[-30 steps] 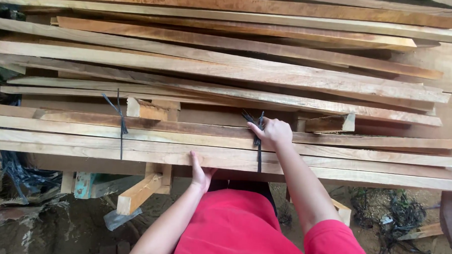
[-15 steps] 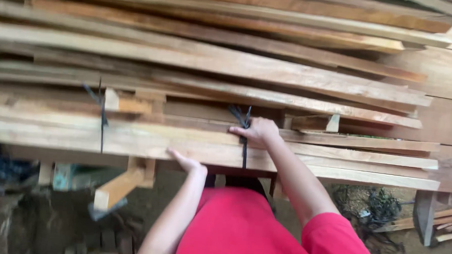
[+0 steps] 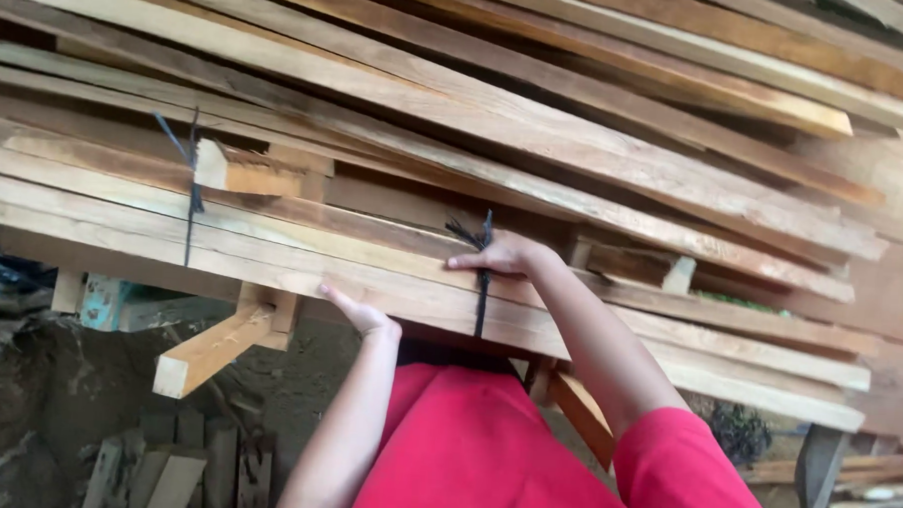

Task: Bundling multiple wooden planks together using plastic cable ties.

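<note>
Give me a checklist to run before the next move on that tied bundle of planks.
1. Right hand on top of the bundle at the near black strap: ok.
2. Left hand at the bundle's lower front edge, palm against the wood: ok.
3. Near black strap wrapped round the tied planks, knot tails standing up: ok; tightness cannot tell.
4. Second black strap in place to the left: ok.
5. Support under the bundle: a wooden brace shows below; how firmly it bears, cannot tell.
6. Loose boards stacked above and behind overhang unevenly: not ok.
</note>
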